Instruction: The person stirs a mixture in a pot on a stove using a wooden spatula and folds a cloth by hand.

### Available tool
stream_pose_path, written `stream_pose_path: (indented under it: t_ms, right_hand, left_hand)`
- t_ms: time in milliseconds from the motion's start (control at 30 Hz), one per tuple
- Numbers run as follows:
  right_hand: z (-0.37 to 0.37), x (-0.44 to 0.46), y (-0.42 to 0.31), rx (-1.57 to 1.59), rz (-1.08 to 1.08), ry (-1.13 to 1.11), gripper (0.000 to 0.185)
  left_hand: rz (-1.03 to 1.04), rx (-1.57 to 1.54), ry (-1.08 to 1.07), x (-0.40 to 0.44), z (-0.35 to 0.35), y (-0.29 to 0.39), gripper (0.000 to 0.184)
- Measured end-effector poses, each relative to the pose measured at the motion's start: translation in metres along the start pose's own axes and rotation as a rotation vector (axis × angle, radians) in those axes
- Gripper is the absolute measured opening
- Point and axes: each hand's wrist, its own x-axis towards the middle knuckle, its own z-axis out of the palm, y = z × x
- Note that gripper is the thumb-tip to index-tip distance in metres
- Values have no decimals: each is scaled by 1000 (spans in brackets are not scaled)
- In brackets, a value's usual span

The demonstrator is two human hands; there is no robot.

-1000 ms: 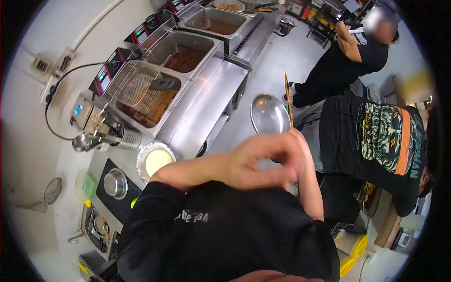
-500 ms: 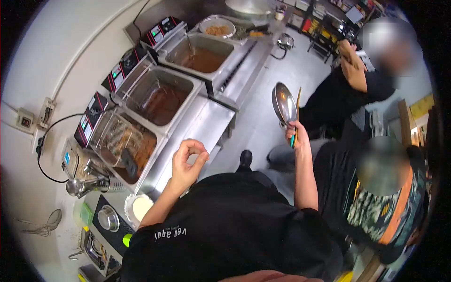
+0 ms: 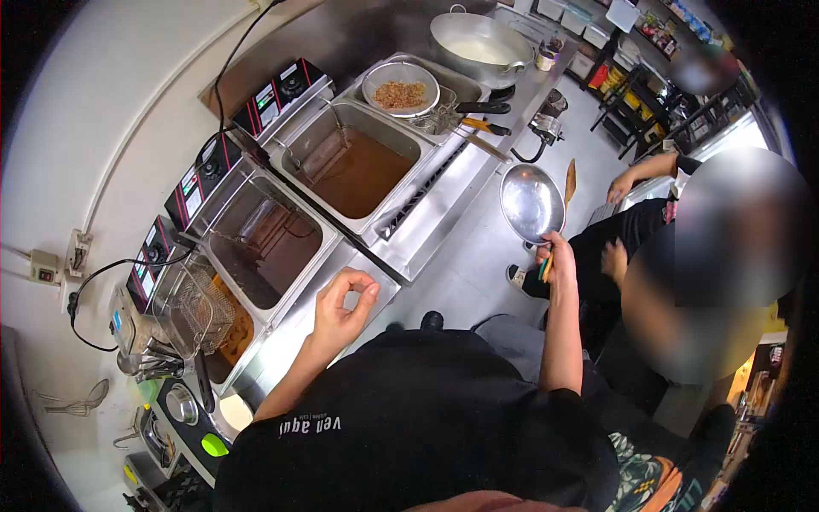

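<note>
My right hand (image 3: pixel 559 260) is closed on the near rim of a shiny metal bowl (image 3: pixel 531 203). The same hand also grips a wooden utensil, apparently a spatula (image 3: pixel 571 182), with green and yellow at its lower end. Beside the fryer counter, my left hand (image 3: pixel 343 309) hovers with fingers and thumb curled into a ring, nothing visible inside. Left of it stand fryer vats of brown oil: a near one (image 3: pixel 232 372) with browned pieces, a middle one (image 3: pixel 317 271) and a far one (image 3: pixel 420 155). A wire basket (image 3: pixel 201 317) hangs over the near vat.
A strainer of brown bits (image 3: pixel 401 88) rests past the far vat, by a large wok (image 3: pixel 482 44) of pale liquid. A co-worker's hand (image 3: pixel 616 260) is near my bowl. A steel container (image 3: pixel 182 404) and a green item (image 3: pixel 215 445) sit at lower left.
The view has shifted, showing more of the wok. The metal bowl has turned, with its inside facing me more. Co-workers on the right have moved. My left hand stays curled.
</note>
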Motion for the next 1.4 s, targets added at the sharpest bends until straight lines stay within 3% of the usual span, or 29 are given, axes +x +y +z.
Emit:
stream_pose_path:
  t_ms: [100,267,400,600,700,767,900,967,1033,1100,1133,1233,1300,1400]
  right_hand:
    - [11,14,-5,-28,52,25,10]
    - [35,11,-36,36,-37,56,13]
    - [35,32,-62,-19,-77,74,15]
    - [34,87,-94,18,-97,18,15]
    - [26,121,-123,29,-103,-12,15]
    - [12,151,-145,21,-104,-38,15]
    - [-13,206,-198,-13,-78,-66,14]
    - [-22,226,-221,11,-72,-81,13]
    - [-34,248,-244,6,-69,-105,14]
    - [-47,270,-264,-1,-53,-119,14]
    - [-54,281,-275,20,-59,-115,13]
    - [-71,309,-305,85,-101,-109,13]
    - [-81,329,-323,138,-133,-116,15]
    - [-82,348,-350,175,-155,-113,16]
  left_hand:
    - [-128,-186,84,8,5,-21,8]
    - [-262,-390,125,33,-13,-52,6]
    - [-273,-421,229,47,-10,-73,6]
    - [-380,-440,158,70,19,-69,5]
    - [-186,-364,129,92,55,-68,4]
    - [-188,-393,147,110,85,-61,5]
    - [-133,-371,-12,164,150,-39,10]
    - [-237,-333,-177,186,182,-29,8]
    - [-258,-460,-164,207,224,-23,12]
    - [-582,-514,-430,226,252,-22,23]
    - [-626,-564,-502,236,267,-17,32]
    - [-585,-746,-639,271,310,-14,33]
    - [-582,-821,-608,284,340,-20,36]
    - [-784,-993,-563,305,370,-41,41]
